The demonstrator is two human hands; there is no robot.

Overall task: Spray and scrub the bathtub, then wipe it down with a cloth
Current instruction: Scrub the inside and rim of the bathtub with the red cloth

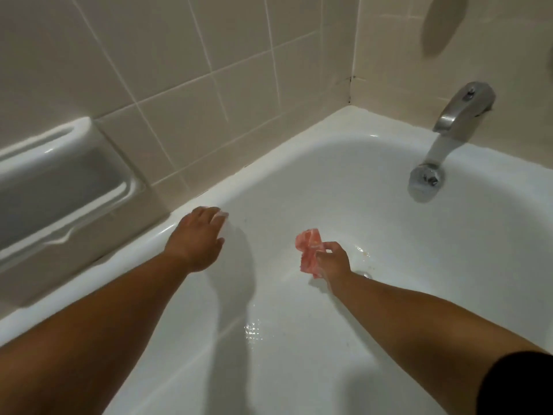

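Inside the glossy white tub [329, 181], the right hand [333, 260] pinches a crumpled pink cloth [308, 250]; the left hand [197, 238] rests flat against its far wall.

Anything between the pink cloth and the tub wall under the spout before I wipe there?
Nothing visible. The right hand grips the pink cloth, and bare bathtub surface runs from it to the wall under the spout. The left hand rests on the far rim, aside.

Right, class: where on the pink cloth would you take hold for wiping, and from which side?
Probably its crumpled lower middle, from the near right, as the right hand does: the pink cloth is bunched there, leaving its upper flap free for wiping.
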